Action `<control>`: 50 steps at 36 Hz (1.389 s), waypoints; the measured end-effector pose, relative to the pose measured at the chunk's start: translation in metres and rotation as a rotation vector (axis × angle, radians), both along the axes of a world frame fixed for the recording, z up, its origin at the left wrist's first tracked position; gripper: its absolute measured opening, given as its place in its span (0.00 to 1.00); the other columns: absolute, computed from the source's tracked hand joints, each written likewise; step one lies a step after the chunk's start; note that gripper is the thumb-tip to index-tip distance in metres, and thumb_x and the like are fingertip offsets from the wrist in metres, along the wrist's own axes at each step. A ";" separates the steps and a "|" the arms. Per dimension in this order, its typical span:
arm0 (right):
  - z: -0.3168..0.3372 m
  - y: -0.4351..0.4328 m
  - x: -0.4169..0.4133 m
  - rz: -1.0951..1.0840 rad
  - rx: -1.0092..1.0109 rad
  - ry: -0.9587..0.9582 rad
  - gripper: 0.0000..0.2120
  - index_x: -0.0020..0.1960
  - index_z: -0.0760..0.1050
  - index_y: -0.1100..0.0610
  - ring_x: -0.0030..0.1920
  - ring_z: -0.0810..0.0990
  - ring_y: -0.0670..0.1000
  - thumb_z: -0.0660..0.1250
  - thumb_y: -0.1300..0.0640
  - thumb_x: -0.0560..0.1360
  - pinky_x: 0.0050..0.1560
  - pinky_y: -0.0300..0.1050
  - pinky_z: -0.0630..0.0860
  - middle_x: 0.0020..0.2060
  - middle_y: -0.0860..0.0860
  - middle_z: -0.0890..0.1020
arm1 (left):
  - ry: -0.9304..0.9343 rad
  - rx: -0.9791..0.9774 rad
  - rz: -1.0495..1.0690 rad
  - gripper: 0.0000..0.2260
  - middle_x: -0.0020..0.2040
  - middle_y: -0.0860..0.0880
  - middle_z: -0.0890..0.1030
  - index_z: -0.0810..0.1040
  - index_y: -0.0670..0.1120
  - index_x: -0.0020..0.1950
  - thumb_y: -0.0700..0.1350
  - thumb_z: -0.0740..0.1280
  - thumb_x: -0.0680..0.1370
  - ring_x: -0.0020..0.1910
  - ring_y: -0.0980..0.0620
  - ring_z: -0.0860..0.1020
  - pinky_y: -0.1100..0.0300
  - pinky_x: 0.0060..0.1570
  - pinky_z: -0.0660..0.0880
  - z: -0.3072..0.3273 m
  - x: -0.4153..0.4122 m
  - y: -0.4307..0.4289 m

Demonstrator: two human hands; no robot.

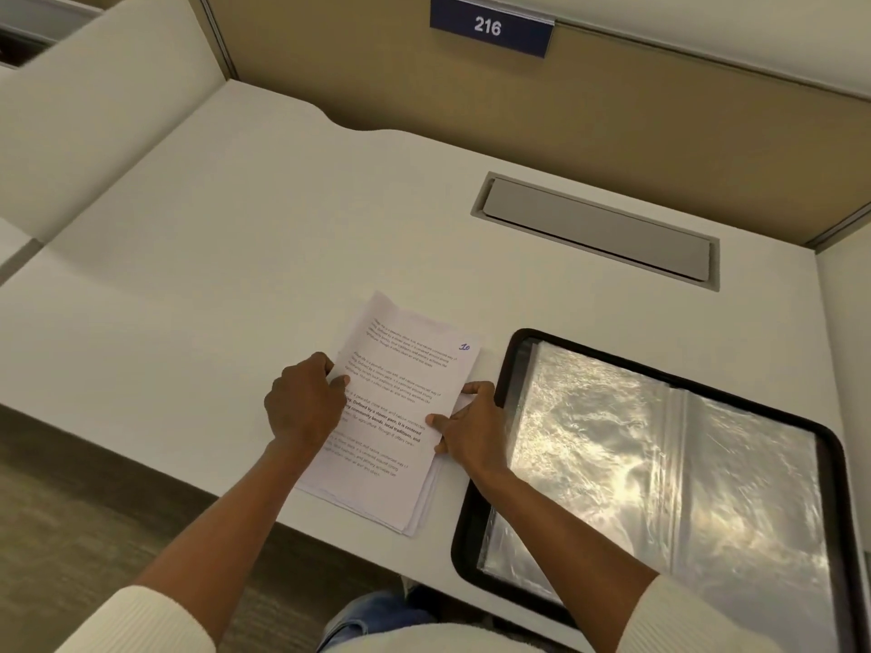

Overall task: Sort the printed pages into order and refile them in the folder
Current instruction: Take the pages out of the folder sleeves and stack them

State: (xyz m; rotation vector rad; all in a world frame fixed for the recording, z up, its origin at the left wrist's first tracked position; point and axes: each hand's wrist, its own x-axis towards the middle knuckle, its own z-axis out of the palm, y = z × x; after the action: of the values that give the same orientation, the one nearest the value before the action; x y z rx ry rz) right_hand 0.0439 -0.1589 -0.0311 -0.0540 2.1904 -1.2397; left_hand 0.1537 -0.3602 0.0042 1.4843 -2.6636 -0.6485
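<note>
One rectangular paper stack [400,369] beside glossy plastic folder [612,440]

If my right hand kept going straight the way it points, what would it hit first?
The right hand points up-left, so it first crosses the stack of pages it already holds. After that it probably meets only bare desk, passing beyond the left hand, though depth is unclear.

1 pile of pages [400,369], 1 folder [612,440], 2 hands: left hand [301,407] & right hand [471,431]. 1 sign [490,25], 1 gray flap [596,228].
</note>
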 end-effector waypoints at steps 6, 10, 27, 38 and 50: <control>-0.005 0.001 -0.004 0.021 0.051 0.053 0.35 0.62 0.62 0.50 0.42 0.86 0.59 0.84 0.58 0.68 0.28 0.49 0.83 0.53 0.56 0.82 | -0.061 -0.089 -0.059 0.16 0.55 0.45 0.80 0.76 0.44 0.61 0.50 0.75 0.79 0.54 0.41 0.81 0.48 0.46 0.74 -0.002 -0.002 0.006; -0.009 -0.003 -0.004 0.053 0.062 0.070 0.35 0.62 0.62 0.49 0.40 0.86 0.57 0.84 0.57 0.68 0.30 0.51 0.84 0.52 0.56 0.82 | -0.094 -0.157 -0.079 0.23 0.58 0.41 0.80 0.75 0.40 0.65 0.47 0.78 0.76 0.59 0.38 0.78 0.44 0.55 0.76 -0.007 -0.002 0.004; 0.024 0.136 -0.007 0.003 0.058 0.441 0.21 0.64 0.72 0.44 0.48 0.82 0.41 0.75 0.42 0.75 0.49 0.49 0.82 0.46 0.40 0.82 | 0.184 0.123 -0.273 0.12 0.56 0.51 0.79 0.80 0.49 0.57 0.55 0.73 0.79 0.58 0.51 0.76 0.57 0.50 0.71 0.015 -0.064 0.149; 0.015 0.272 -0.048 0.066 0.429 0.742 0.39 0.81 0.65 0.52 0.83 0.55 0.49 0.63 0.29 0.78 0.79 0.52 0.56 0.83 0.49 0.60 | 0.030 0.231 -0.418 0.25 0.64 0.44 0.75 0.74 0.43 0.66 0.58 0.74 0.78 0.64 0.44 0.74 0.50 0.55 0.76 0.005 -0.104 0.243; -0.012 0.343 -0.072 0.415 0.761 0.703 0.37 0.86 0.47 0.46 0.84 0.41 0.60 0.41 0.28 0.83 0.81 0.67 0.50 0.85 0.50 0.43 | -0.139 0.177 -0.244 0.38 0.68 0.38 0.67 0.64 0.37 0.72 0.59 0.76 0.75 0.69 0.37 0.67 0.39 0.62 0.74 0.005 -0.126 0.271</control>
State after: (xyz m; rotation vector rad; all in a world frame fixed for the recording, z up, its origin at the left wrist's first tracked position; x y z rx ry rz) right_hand -0.0279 0.1836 -0.0433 -0.6744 2.8948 -0.0940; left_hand 0.0280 -0.0891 0.0096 1.2940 -2.9962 -0.8443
